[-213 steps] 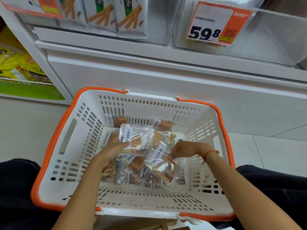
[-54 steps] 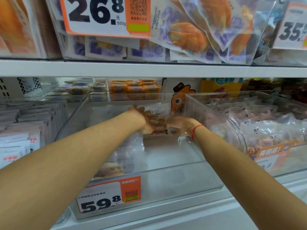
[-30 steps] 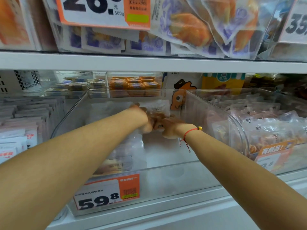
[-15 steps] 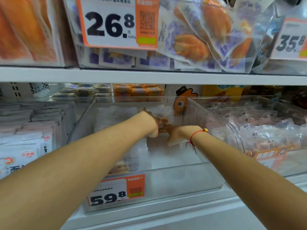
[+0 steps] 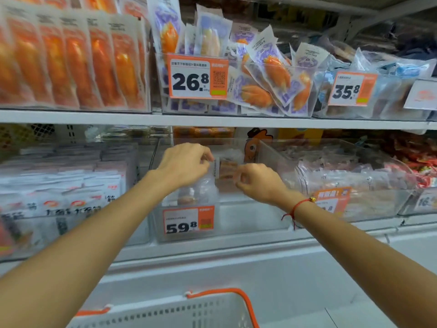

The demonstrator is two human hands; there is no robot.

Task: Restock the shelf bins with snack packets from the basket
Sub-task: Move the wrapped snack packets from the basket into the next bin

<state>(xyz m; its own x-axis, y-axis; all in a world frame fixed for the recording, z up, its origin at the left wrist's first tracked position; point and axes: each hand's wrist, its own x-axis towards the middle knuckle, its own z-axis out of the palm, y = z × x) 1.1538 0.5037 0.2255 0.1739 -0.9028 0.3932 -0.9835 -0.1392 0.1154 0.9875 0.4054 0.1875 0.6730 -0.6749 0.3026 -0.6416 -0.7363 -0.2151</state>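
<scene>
Both my hands reach into the clear shelf bin (image 5: 248, 221) that carries the 59.8 price tag (image 5: 188, 220). Between them stands a clear snack packet (image 5: 227, 170) with brown contents, held upright over the bin floor. My left hand (image 5: 186, 164) pinches the packet's left edge and my right hand (image 5: 259, 182) pinches its right edge. More clear packets (image 5: 189, 195) lie low in the bin's left part. The rim of the white and orange basket (image 5: 212, 304) shows at the bottom of the view; its contents are hidden.
A bin of pale packets (image 5: 354, 176) stands to the right and a bin of white packets (image 5: 71, 185) to the left. The shelf above (image 5: 212, 120) holds orange and purple packets behind tags 26.8 and 35.8. A white cabinet front (image 5: 236, 268) runs below.
My head has pulled back and down, so the basket rim has come into view. My hands have drawn slightly towards the bin's front, still holding the packet between them.
</scene>
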